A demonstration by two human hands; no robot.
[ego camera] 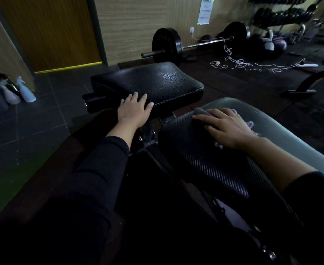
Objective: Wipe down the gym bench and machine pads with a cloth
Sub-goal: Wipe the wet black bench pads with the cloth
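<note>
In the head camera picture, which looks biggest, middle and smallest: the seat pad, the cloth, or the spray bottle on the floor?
1. seat pad
2. and 3. unsure: the cloth is mostly hidden under the right hand, so it cannot be ranked against the spray bottle, which is also farther away.

Around me, a dim gym: wood-panelled walls (138,25), an orange door (48,29), dark tiled floor (33,121). A loaded barbell (195,44) lies by the wall; a dumbbell rack (283,14) stands beyond.

Left hand (133,109) lies flat, fingers spread; right hand (226,127) presses palm-down, fingers extended, both forearms reaching forward.
</note>
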